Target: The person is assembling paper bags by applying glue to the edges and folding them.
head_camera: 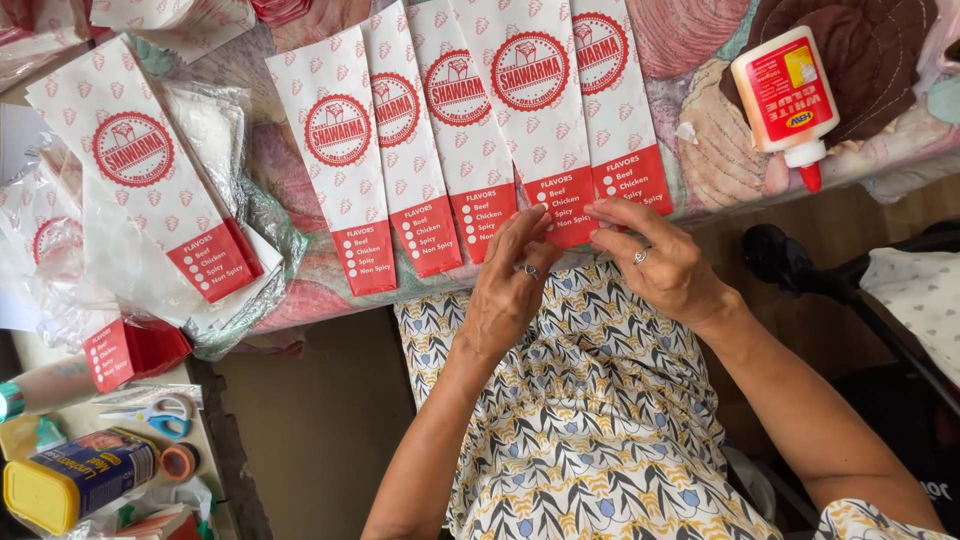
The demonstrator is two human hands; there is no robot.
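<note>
Five overlapped paper sleeves [470, 130] lie fanned on the desk [700, 160]; left hand [512, 290] and right hand [655, 255] press flat-fingered on the fourth sleeve's red end, which could skew or crease.
</note>
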